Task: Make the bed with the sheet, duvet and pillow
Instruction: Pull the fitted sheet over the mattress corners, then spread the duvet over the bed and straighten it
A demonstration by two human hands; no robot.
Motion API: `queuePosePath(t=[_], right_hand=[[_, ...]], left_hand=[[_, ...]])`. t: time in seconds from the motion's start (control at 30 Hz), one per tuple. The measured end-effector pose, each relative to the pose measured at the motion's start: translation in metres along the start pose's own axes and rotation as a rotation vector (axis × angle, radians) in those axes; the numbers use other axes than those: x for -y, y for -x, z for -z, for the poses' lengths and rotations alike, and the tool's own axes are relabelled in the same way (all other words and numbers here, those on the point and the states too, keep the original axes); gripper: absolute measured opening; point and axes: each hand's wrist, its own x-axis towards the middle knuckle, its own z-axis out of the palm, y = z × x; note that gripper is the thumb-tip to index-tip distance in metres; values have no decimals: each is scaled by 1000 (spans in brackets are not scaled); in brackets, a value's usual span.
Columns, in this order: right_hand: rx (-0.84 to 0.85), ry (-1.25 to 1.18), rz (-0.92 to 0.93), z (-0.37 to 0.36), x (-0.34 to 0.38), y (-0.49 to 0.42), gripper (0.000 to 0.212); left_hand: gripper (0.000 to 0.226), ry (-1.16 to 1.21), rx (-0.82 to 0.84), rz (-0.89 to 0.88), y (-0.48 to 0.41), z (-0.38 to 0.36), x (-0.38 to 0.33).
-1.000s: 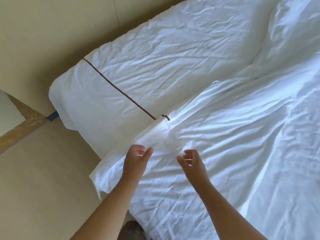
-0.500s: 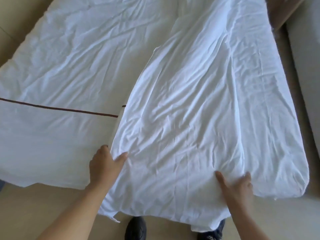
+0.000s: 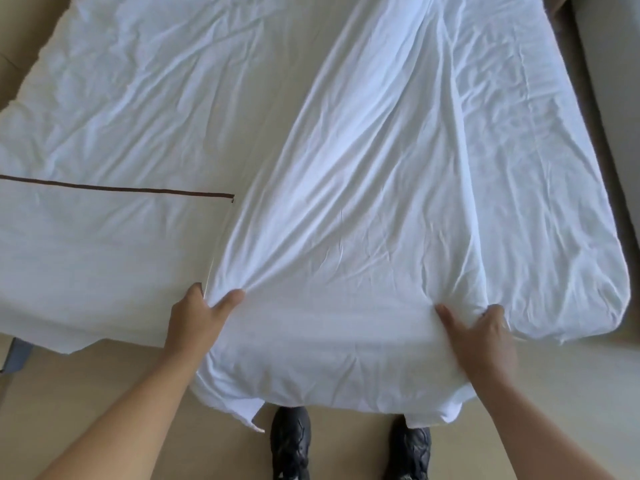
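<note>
A wrinkled white sheet [image 3: 398, 209] lies folded over the right half of the bed, its near edge hanging over the foot of the bed. Under it, on the left, lies a white cover with a thin brown stripe [image 3: 114, 188]. My left hand [image 3: 197, 317] pinches the sheet's left near edge, with cloth gathered between thumb and fingers. My right hand [image 3: 481, 337] grips a bunched fold of the same sheet near the right corner. No pillow is in view.
I stand at the foot of the bed, with my two black shoes [image 3: 291, 441] on the beige floor [image 3: 86, 393]. A grey upholstered edge [image 3: 616, 98] runs along the right of the bed. A small grey object [image 3: 17, 355] sits at the left.
From hovering apart above the cloth, my hands came down onto the sheet and closed on its near edge. The cloth now bunches at both grips. The view swung round to the foot of the bed.
</note>
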Motion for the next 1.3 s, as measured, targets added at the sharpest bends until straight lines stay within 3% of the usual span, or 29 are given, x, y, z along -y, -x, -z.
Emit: queuePosePath(t=[0.2,0.4,0.53,0.6,0.73,0.87,1.07,1.3], right_hand=[[80,7,-27,-26,-22,-26,70],[163,42,15,-9,-15,-18,74],[262,169,226,36,0,1,84],[325,136,299,81,21,8,84],[331,-12,489,187,60,23,55],[324,76,625,270,61,25,56],[262,100,572,330,14,-16,56],[144,106,409,406,-61,-111,54]], left_hand=[[65,-58,-88,74,0,-52,5],[79,-129,-118,179,22,-41,-21],[96,-129,-7,-16,61,-19,-77],[87,-68,90,-107,89,0,-122],[75,-124,227,-285,155,29,-210],[66,-137,280,-381,217,26,-277],[60,-311,398,-594,243,-37,-354],[59,-479,515,-776,256,-123,-495]])
